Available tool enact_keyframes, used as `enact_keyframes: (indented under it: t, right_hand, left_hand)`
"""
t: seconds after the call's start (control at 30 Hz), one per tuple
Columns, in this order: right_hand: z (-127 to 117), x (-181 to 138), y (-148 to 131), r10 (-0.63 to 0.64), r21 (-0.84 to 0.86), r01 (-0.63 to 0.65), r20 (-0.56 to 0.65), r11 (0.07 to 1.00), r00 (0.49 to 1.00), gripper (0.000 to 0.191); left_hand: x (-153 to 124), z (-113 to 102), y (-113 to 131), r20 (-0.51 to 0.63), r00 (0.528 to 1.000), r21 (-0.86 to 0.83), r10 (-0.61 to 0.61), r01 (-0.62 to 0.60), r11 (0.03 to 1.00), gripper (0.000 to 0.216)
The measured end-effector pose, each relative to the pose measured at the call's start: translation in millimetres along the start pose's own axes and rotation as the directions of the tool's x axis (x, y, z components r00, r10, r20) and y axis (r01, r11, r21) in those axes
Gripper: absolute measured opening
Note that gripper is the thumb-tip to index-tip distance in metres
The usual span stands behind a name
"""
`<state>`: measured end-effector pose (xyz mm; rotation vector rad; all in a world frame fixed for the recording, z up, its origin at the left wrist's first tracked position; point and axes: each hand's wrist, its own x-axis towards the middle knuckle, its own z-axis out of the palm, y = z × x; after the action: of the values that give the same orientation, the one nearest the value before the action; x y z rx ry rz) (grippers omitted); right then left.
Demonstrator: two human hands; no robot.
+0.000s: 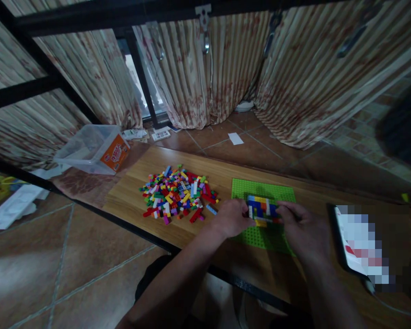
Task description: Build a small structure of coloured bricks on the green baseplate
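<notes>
The whole room was left dim and a bit gray. Bright light was let in through the window gap in the curtains, far ahead and to the left of the left hand. A pale shine was thrown on the floor tiles, well to the left of that hand. The green board was darkened by shadow around the hands. To the right of the right hand, the screen was partly covered by blurry squares. Near the edges, straight things were stretched and tilted.
</notes>
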<state>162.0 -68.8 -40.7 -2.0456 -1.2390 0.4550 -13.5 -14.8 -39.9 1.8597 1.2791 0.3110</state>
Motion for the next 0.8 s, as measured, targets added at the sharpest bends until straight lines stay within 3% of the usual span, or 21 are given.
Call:
enact_keyframes:
  t: [0.17, 0.3, 0.37, 0.43, 0.5, 0.57, 0.7, 0.8]
  right_hand:
    - [-4, 2, 0, 0.029, 0.02, -0.029, -0.008, 0.999, 1.0, 0.035]
    - [-7, 2, -1, 0.017, 0.056, -0.015, -0.024, 0.998, 1.0, 0.033]
    - [-8, 1, -3, 0.002, 0.071, 0.0, -0.031, 0.998, 1.0, 0.033]
    - [-6, -2, -6, -0.035, 0.092, 0.038, -0.041, 0.995, 0.999, 0.032]
    - [-1, -8, -14, -0.091, 0.148, 0.098, -0.054, 0.984, 0.994, 0.031]
    - [9, -17, -26, -0.177, 0.235, 0.185, -0.057, 0.954, 0.983, 0.03]
    - [38, -40, -52, -0.437, 0.261, 0.4, 0.106, 0.879, 0.893, 0.022]
    - [58, -52, -62, -0.502, 0.184, 0.47, 0.223, 0.863, 0.835, 0.02]
  left_hand:
    - [-1, -9, -8, 0.086, 0.995, -0.067, 0.058, -0.052, 0.996, 0.032]
    - [-8, -38, -17, 0.046, 0.989, -0.102, 0.138, -0.133, 0.986, 0.023]
    - [-9, -57, -24, -0.044, 0.985, -0.135, 0.169, -0.174, 0.975, 0.018]
    - [-9, -73, -31, -0.206, 0.969, -0.181, 0.135, -0.173, 0.968, 0.017]
    - [-7, -83, -35, -0.398, 0.916, -0.274, 0.045, -0.166, 0.947, 0.017]
    - [-6, -87, -36, -0.518, 0.854, -0.37, -0.046, -0.175, 0.912, 0.018]
    - [-7, -86, -29, -0.561, 0.82, -0.476, -0.109, -0.213, 0.853, 0.018]
    - [-9, -86, -25, -0.563, 0.817, -0.511, -0.12, -0.231, 0.828, 0.019]
